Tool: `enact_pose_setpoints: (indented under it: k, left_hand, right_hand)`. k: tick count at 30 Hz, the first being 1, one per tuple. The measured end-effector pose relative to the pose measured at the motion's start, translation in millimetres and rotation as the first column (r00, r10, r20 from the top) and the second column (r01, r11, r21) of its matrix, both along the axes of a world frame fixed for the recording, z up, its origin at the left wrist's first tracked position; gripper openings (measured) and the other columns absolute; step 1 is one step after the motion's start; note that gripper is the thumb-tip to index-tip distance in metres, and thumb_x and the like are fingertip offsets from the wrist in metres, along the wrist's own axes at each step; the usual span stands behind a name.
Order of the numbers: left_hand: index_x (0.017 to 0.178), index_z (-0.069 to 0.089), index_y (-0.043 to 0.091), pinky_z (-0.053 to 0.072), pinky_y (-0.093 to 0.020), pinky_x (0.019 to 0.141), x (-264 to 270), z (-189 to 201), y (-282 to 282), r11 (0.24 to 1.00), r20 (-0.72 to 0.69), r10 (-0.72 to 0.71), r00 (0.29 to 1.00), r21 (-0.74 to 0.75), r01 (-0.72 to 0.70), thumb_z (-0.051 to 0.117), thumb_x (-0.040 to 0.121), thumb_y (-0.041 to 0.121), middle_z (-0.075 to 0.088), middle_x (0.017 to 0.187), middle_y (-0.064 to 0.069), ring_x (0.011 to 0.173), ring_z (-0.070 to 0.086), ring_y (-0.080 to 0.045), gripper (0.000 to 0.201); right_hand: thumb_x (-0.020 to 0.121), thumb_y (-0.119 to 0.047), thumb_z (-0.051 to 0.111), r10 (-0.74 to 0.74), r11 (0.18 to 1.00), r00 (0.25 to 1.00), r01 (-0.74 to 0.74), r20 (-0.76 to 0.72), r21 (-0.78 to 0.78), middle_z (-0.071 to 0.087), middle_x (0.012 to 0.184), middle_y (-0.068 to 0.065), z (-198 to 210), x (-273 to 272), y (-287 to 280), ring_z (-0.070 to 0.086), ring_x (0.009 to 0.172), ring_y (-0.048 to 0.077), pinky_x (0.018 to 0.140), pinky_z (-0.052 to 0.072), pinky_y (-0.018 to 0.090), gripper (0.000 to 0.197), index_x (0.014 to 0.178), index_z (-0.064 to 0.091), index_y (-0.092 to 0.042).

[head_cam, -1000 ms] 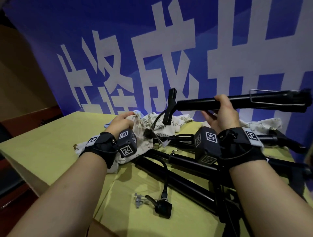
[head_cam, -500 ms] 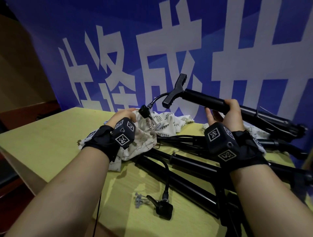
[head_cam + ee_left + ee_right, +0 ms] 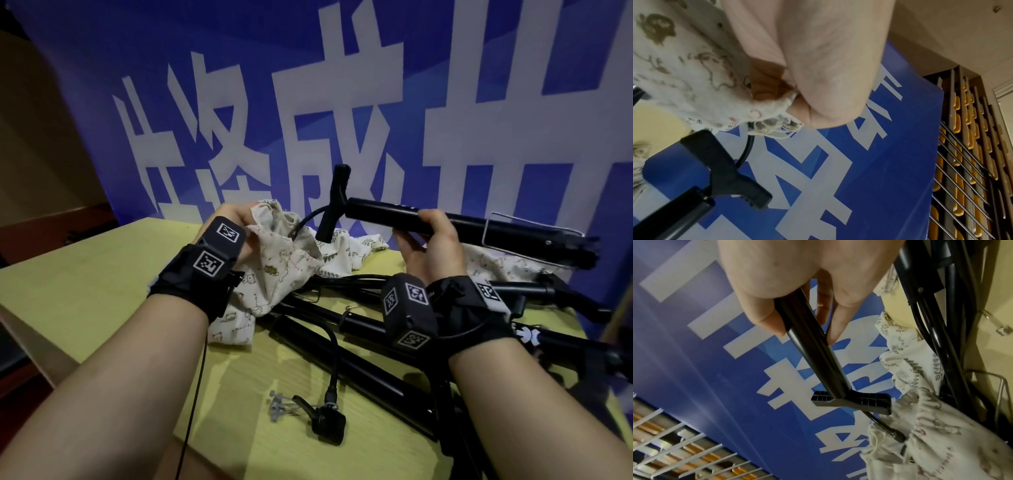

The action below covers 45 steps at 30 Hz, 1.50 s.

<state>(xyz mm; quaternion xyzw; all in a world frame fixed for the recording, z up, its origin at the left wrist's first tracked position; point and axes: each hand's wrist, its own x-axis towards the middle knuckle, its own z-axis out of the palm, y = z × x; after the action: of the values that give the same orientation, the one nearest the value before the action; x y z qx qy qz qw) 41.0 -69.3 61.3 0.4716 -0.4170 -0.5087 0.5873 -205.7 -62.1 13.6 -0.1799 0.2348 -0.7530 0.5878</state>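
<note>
Hose (image 3: 308, 218) tip is now inside the bag (image 3: 281, 255) mouth at mid-frame; half a second ago it was just outside. Left hand (image 3: 238, 219) pinches the bag rim, raised higher. Right hand (image 3: 433, 246) grips the pump (image 3: 383, 214) barrel at centre-right, above the table (image 3: 102, 274). The handle likely goes in next.

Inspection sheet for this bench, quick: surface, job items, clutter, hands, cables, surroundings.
Surface: yellow-green table, partly covered.
Job's things: black pump held off the table; its hose ends at the mouth of the cloth bag.
Clutter: spare pumps, leaf-print cloth, clear fittings.
Grippers: left hand pinches the bag's rim; right hand grips the pump barrel.
Cables: thin wire hangs under the left forearm.
Surroundings: blue banner, white characters.
</note>
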Motion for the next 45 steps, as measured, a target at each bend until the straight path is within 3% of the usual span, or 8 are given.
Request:
enact_pose_setpoints:
  k: [5, 13, 20, 26, 30, 34, 41, 45]
  left_hand:
    - [0.082, 0.073, 0.006, 0.042, -0.043, 0.106, 9, -6, -10, 0.992, 0.108, -0.111, 0.988, -0.050, 0.117, 0.044, 0.048, -0.001, 0.070, 0.088, -0.013, 0.107, 0.060, -0.039, 0.046]
    - [0.090, 0.073, 0.012, 0.041, -0.039, 0.098, 1, 3, -7, 0.980, 0.114, -0.177, 0.978, -0.067, 0.185, 0.029, 0.070, -0.014, 0.067, 0.097, -0.013, 0.090, 0.066, -0.023, 0.055]
    - [0.109, 0.062, 0.012, 0.039, -0.036, 0.095, -2, 3, -6, 0.957, 0.193, -0.290, 0.937, 0.078, 0.280, 0.031, 0.047, -0.008, 0.063, 0.109, -0.017, 0.102, 0.057, -0.032, 0.072]
    - [0.129, 0.052, 0.003, 0.041, -0.037, 0.105, -3, 6, -2, 0.949, 0.211, -0.313, 0.926, 0.036, 0.313, 0.026, 0.071, -0.011, 0.061, 0.115, -0.019, 0.105, 0.060, -0.027, 0.065]
    - [0.110, 0.054, 0.002, 0.059, -0.035, 0.075, -3, 7, 1, 0.943, 0.018, -0.317, 0.948, -0.106, 0.317, 0.008, 0.073, -0.015, 0.066, 0.093, -0.017, 0.083, 0.069, -0.027, 0.062]
    - [0.094, 0.061, 0.010, 0.055, -0.025, 0.077, 1, 6, -5, 0.975, 0.076, -0.168, 0.983, -0.136, 0.178, 0.017, 0.077, -0.019, 0.072, 0.080, -0.002, 0.080, 0.069, -0.014, 0.055]
    - [0.108, 0.073, 0.019, 0.032, -0.045, 0.113, 6, 9, 2, 0.952, 0.137, -0.274, 0.952, -0.104, 0.289, 0.036, 0.049, -0.009, 0.065, 0.123, -0.012, 0.123, 0.055, -0.030, 0.075]
    - [0.122, 0.059, 0.017, 0.023, -0.050, 0.117, -16, 22, 10, 0.938, 0.243, -0.307, 0.920, -0.084, 0.335, 0.037, 0.046, -0.010, 0.050, 0.137, -0.020, 0.128, 0.047, -0.038, 0.084]
  right_hand:
    - [0.087, -0.005, 0.056, 0.085, 0.990, 0.985, -0.100, -0.150, -0.096, 0.066, 0.076, 0.006, 3, 7, 4, 0.066, 0.081, 0.021, 0.085, 0.056, 0.034, 0.010, 0.077, 0.060, -0.004]
    - [0.088, 0.003, 0.051, 0.132, 0.966, 0.915, -0.206, -0.380, -0.159, 0.068, 0.069, 0.005, 1, 19, 13, 0.067, 0.075, 0.018, 0.074, 0.057, 0.029, 0.017, 0.076, 0.060, -0.006]
    - [0.088, 0.004, 0.052, 0.118, 0.963, 0.965, -0.168, -0.232, -0.210, 0.065, 0.083, 0.010, 0, 19, 8, 0.064, 0.089, 0.025, 0.092, 0.053, 0.039, 0.017, 0.089, 0.060, -0.011]
    - [0.089, 0.002, 0.052, 0.171, 0.966, 0.980, -0.187, -0.100, -0.179, 0.066, 0.081, 0.011, -1, 16, 5, 0.064, 0.089, 0.027, 0.095, 0.051, 0.040, 0.013, 0.082, 0.060, -0.006]
    - [0.087, 0.002, 0.053, 0.198, 0.961, 0.953, -0.235, -0.229, -0.145, 0.065, 0.078, 0.009, -5, 18, 2, 0.064, 0.087, 0.025, 0.081, 0.057, 0.032, 0.009, 0.086, 0.059, -0.004]
    - [0.085, 0.000, 0.057, 0.167, 0.974, 0.915, -0.212, -0.368, -0.084, 0.067, 0.070, 0.006, -4, 19, 5, 0.065, 0.077, 0.020, 0.075, 0.057, 0.030, 0.014, 0.075, 0.064, -0.007]
    - [0.082, -0.013, 0.067, 0.129, 0.984, 0.806, -0.174, -0.577, -0.023, 0.063, 0.079, 0.005, -1, 13, 7, 0.051, 0.060, 0.014, 0.056, 0.043, 0.022, 0.004, 0.084, 0.067, -0.009]
    - [0.083, -0.010, 0.067, 0.182, 0.972, 0.809, -0.232, -0.559, -0.020, 0.068, 0.083, 0.008, 5, 25, 15, 0.062, 0.067, 0.017, 0.069, 0.056, 0.025, 0.006, 0.085, 0.069, -0.006]
